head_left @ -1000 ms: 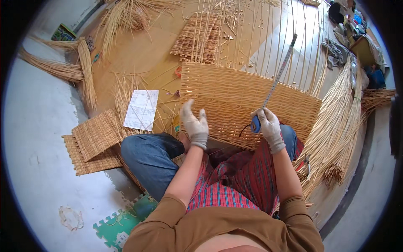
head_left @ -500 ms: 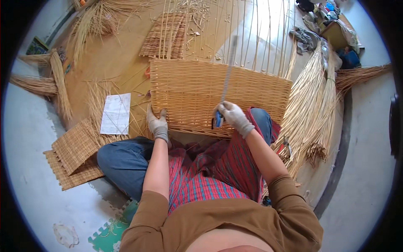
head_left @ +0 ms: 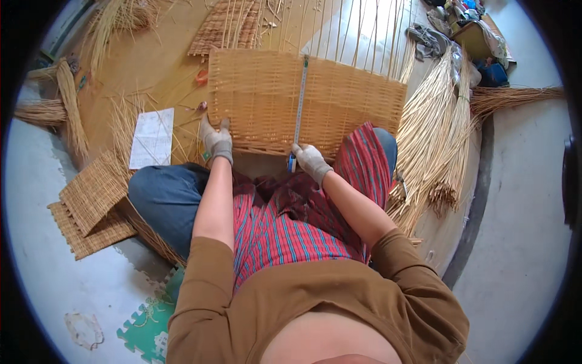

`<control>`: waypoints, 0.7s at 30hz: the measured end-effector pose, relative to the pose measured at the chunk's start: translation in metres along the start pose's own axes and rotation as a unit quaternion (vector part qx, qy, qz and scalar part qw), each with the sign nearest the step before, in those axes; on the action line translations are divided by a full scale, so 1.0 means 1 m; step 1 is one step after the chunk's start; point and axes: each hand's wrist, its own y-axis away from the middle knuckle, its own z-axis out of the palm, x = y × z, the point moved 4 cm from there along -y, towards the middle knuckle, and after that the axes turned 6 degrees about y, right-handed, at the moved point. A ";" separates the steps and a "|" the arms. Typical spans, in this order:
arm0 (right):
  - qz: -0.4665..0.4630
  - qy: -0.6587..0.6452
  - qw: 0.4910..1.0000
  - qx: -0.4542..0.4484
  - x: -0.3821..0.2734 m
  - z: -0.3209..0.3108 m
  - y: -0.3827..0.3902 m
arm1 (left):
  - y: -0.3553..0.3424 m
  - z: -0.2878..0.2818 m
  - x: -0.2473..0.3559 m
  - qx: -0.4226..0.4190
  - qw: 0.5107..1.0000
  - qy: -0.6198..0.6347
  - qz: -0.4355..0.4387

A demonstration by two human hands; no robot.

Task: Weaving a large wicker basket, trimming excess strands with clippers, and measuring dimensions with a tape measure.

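Observation:
A woven wicker panel stands across in front of my crossed legs, bare stakes rising from its far edge. My left hand, in a pale glove, grips the panel's lower left corner, thumb and fingers around its edge. At the near edge my right hand, gloved too, is closed on a blue tape measure. Its pulled-out blade runs up over the weave, its tip at the far edge. Whether the tip is hooked there is too small to tell.
A written paper sheet lies on loose strands at left, near two small woven mats. Another woven panel is beyond. Long bundles of wicker rods lie at right, with cloth and bags behind.
The tape blade has come down against the panel, its tip now at the far edge. My right hand has drawn back to the near edge. The whole scene sits slightly higher in view.

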 end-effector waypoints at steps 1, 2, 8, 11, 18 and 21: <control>0.002 -0.005 1.000 0.009 0.007 0.001 0.005 | -0.003 0.008 0.003 -0.015 1.000 0.015 0.004; 0.004 -0.006 1.000 -0.003 0.004 0.006 0.011 | -0.015 0.003 -0.004 0.003 1.000 0.018 0.020; 0.051 -0.036 0.996 -0.064 0.032 0.022 0.021 | -0.016 0.018 0.010 0.025 0.997 -0.059 0.036; 0.049 -0.015 0.997 -0.063 0.029 0.023 0.020 | -0.016 0.015 0.008 0.021 0.998 -0.067 0.002; 0.031 -0.001 0.997 -0.076 0.012 0.027 0.019 | -0.023 0.005 -0.008 0.045 0.996 -0.069 0.042; -0.088 0.157 0.983 -0.028 0.033 0.022 -0.001 | -0.024 0.023 0.015 0.027 0.999 -0.039 0.017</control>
